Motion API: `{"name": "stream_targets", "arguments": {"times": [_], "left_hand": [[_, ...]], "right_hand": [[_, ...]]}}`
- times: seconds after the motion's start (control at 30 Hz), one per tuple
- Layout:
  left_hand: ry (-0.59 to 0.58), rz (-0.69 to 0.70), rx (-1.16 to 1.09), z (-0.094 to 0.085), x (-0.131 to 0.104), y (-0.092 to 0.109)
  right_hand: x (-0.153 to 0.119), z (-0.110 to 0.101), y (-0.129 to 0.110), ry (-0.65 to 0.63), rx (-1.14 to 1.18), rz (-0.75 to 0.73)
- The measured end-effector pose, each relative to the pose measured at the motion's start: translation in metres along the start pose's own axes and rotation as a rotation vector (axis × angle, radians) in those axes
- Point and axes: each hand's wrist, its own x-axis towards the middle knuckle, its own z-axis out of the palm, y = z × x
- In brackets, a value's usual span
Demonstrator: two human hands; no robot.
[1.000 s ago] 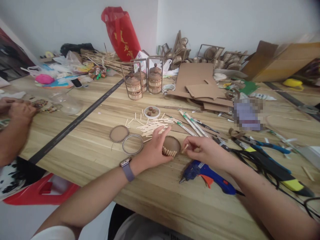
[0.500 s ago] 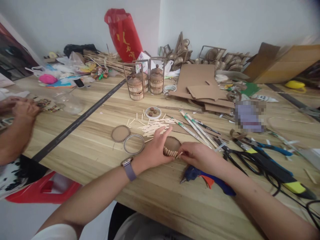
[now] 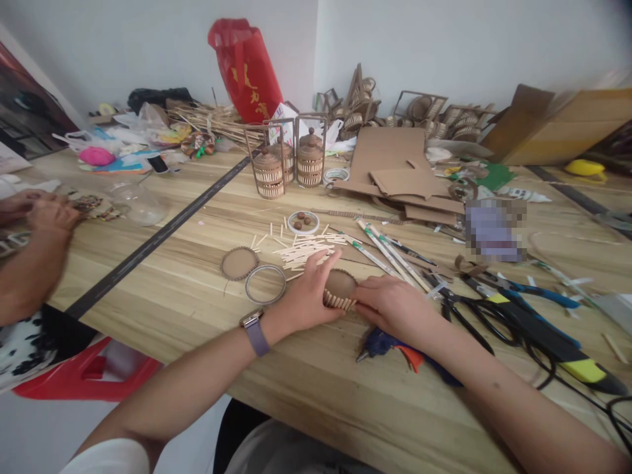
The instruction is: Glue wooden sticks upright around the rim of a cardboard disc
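My left hand [image 3: 310, 294] grips the left side of a small round cardboard base [image 3: 342, 286], its thumb low in front and its fingers behind. Short wooden sticks [image 3: 336, 301] stand side by side along the base's near edge. At the right end of that row, the fingers of my right hand [image 3: 382, 303] are pinched on a stick against the rim, mostly hidden by the fingertips. Loose short sticks [image 3: 309, 250] lie just beyond my left hand. To its left are another round cardboard base [image 3: 239, 263] and a roll ring [image 3: 265, 284].
A glue gun [image 3: 378, 343] lies under my right forearm. Pliers [image 3: 538, 294], a utility knife [image 3: 567, 359] and glue sticks [image 3: 388, 250] lie on the right. Finished little stick baskets [image 3: 269, 174] stand behind. A co-worker's hands [image 3: 49, 214] are at the left.
My right hand has rolled over and its fingers have closed in on the rim. The stick that stuck out tilted from them now sits up against the base. My left hand stays put.
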Motion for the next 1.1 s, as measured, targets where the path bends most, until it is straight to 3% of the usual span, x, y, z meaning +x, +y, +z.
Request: {"name": "stream_targets", "arguments": {"times": [0.5,0.77,1.1], "left_hand": [[-0.049,-0.055,-0.033,-0.0008,-0.0018,0.0004],[-0.051,0.021,-0.079,-0.0076,-0.0004,0.0005],[-0.044,-0.019,0.000,-0.0032,0.0008,-0.0017]], "right_hand": [[-0.0001,0.0013,0.0030,0.042,0.038,-0.043],[-0.0006,0.0011,0.0031,0.030,0.018,-0.046],[0.0012,0.0004,0.0002,0.004,0.036,-0.023]]}}
